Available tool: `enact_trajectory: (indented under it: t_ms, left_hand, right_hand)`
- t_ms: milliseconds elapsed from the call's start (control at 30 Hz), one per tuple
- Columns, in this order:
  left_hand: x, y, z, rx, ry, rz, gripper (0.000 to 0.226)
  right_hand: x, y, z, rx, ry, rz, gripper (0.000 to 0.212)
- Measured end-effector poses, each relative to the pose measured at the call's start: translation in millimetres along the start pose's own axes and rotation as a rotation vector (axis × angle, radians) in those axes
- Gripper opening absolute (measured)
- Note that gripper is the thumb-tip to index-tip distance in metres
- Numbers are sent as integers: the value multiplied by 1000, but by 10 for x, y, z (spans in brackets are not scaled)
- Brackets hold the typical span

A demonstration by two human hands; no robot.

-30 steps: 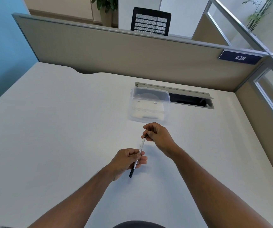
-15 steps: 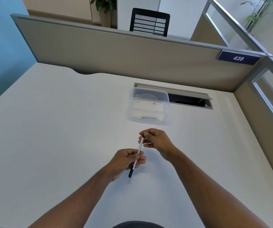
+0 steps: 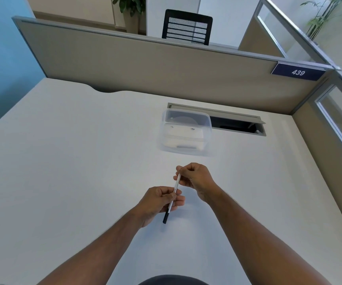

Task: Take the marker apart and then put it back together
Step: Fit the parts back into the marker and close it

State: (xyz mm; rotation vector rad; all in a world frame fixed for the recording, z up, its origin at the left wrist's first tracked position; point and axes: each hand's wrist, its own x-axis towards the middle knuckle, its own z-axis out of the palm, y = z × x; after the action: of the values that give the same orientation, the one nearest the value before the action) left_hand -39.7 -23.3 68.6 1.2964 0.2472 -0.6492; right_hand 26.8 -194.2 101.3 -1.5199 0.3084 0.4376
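A thin white marker with a black near end is held slanted just above the white desk. My left hand pinches its lower half between thumb and fingers, and the black end sticks out below that hand. My right hand is closed around the marker's far end, hiding the tip. Both hands are on the same marker, about a hand's width apart.
A clear plastic container stands on the desk just beyond my hands. Behind it lies an open cable slot. Beige partition walls close off the back and right of the desk.
My right hand has shifted slightly toward me and re-gripped the marker's far end. The left hand and the marker have stayed nearly in place.
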Motion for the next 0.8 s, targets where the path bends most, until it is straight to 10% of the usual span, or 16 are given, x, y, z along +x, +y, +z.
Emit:
enact_trajectory:
  t_ms: [800]
  left_hand:
    - [65, 39, -21, 39, 51, 23, 18]
  right_hand:
    - [22, 20, 27, 105, 66, -12, 13]
